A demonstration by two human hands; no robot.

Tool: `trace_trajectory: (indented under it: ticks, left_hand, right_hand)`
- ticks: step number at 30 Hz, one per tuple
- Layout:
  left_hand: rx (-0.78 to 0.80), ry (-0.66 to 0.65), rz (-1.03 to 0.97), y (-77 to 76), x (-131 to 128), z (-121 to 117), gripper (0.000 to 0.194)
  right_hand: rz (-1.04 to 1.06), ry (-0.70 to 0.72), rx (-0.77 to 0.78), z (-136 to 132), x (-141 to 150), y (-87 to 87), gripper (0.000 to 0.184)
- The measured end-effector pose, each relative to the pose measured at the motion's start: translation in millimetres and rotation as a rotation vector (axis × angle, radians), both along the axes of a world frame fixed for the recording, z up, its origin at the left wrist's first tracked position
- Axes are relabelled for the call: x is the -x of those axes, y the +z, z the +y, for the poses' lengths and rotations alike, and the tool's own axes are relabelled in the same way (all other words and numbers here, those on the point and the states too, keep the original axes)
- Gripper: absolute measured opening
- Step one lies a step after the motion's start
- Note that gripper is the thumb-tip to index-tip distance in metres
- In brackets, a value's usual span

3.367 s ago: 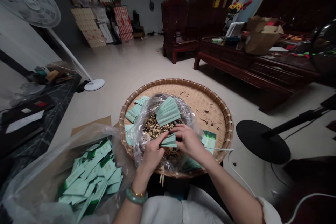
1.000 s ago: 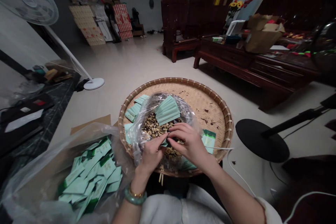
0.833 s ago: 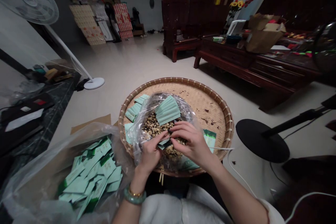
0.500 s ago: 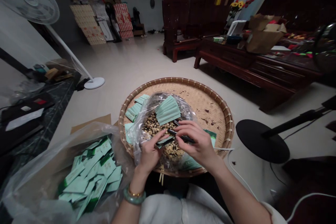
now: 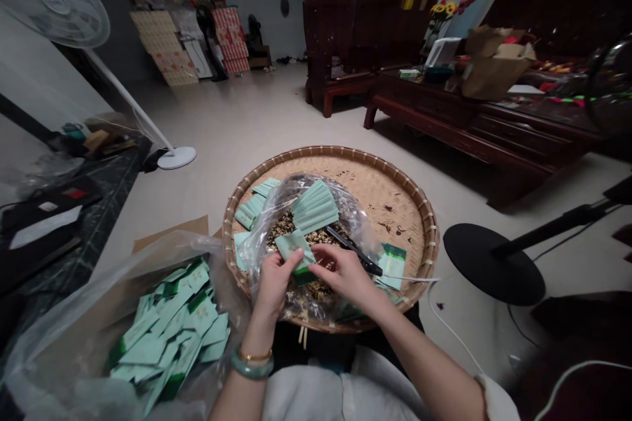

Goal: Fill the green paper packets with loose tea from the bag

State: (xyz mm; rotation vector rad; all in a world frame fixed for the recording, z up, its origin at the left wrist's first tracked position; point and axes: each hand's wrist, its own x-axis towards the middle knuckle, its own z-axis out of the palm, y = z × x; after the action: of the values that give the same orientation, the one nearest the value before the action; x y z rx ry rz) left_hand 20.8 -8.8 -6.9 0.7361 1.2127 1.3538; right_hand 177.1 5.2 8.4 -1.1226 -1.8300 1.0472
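My left hand [image 5: 272, 279] and my right hand [image 5: 342, 274] both pinch one small light-green packet [image 5: 295, 251], held upright over a clear plastic bag [image 5: 261, 250] of dried brown bits [image 5: 284, 227]. A dark thin tool [image 5: 354, 250] lies on the bag just beyond my right hand. A stack of green packets [image 5: 315, 206] rests on the bag's far side. The bag sits on a round woven tray [image 5: 415, 210]. More packets [image 5: 251, 210] lie on the tray's left part, and another one [image 5: 394, 264] on its right.
A plastic-lined box with several green packets [image 5: 172, 322] stands at my lower left. A white standing fan [image 5: 54, 6] is at the left, a dark round stand base [image 5: 494, 266] on the right, and a dark wooden table [image 5: 474, 125] behind.
The dark tool has left my right hand and now lies on the bag. Both hands drew nearer and turned the green packet upright.
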Motion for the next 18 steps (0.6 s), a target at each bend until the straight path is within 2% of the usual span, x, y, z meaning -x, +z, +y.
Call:
trace_trajectory:
  ticks: [4,7,12,16,18]
  left_hand:
    - [0.026,0.018,-0.068,0.2,0.3,0.0,0.036]
    - [0.047,0.022,-0.057,0.3,0.7,-0.3,0.036]
    - [0.055,-0.021,0.014,2.9,-1.1,-2.2,0.035]
    - [0.089,-0.007,-0.011,3.5,-0.3,-3.5,0.037]
    - [0.079,-0.005,0.012,2.1,0.5,-3.7,0.037]
  right_hand:
    - [0.118,-0.050,0.110,1.0,7.6,-15.5,0.016]
    - [0.193,-0.059,0.204,1.0,11.3,-20.8,0.020]
    - [0.289,-0.093,0.266,3.0,13.0,-18.5,0.026]
    - [0.353,-0.115,0.392,4.7,11.7,-15.6,0.032]
    - [0.393,-0.111,0.398,4.0,13.0,-15.8,0.033]
